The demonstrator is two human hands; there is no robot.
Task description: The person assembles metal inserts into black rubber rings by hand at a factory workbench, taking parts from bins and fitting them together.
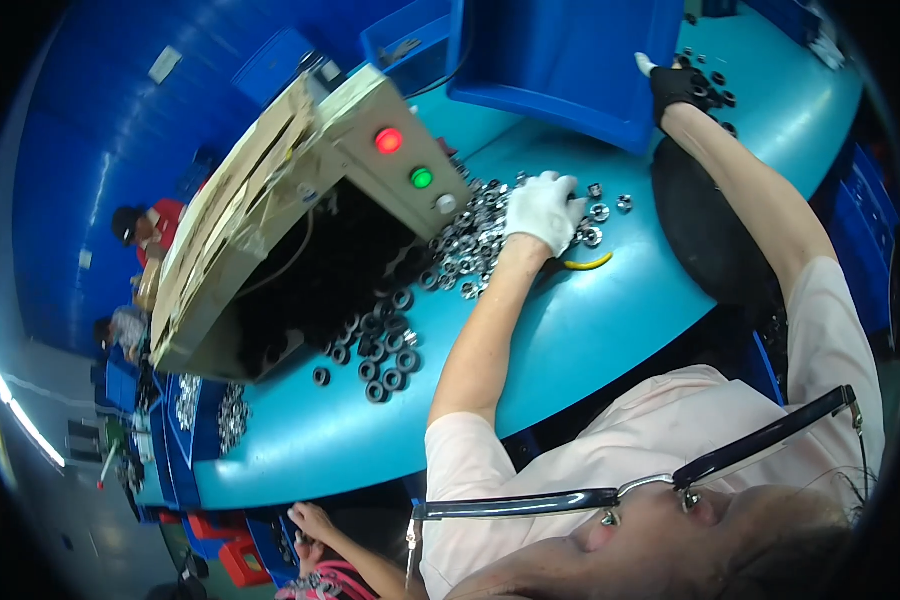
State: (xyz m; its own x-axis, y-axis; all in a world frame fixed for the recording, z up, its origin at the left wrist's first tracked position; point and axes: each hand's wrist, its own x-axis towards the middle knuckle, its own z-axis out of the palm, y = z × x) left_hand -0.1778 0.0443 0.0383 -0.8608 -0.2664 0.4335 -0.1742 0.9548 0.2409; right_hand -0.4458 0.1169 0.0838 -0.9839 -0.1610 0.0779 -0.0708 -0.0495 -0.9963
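My left hand point(545, 213), in a white glove, rests on the right part of a spread heap of shiny metal rings point(480, 225). Its fingers curl down, and whatever lies beneath them is hidden. Just below that wrist shows a curved yellow handle point(588, 262); the rest of the tool is covered. My right hand point(673, 88) wears a black covering with a white tip on the outstretched digit. It reaches far right beside a blue bin, among black rings point(720, 98), with its other fingers mostly hidden. More black rings point(375, 350) lie loose at the machine's opening.
A box-shaped machine point(370, 150) with red and green lights stands on the turquoise table point(610, 310). A large blue bin point(560, 110) tilts at the back. A round black pad point(705, 225) overhangs the table's near edge. Another person's hand point(310, 522) shows at lower left; people sit farther back.
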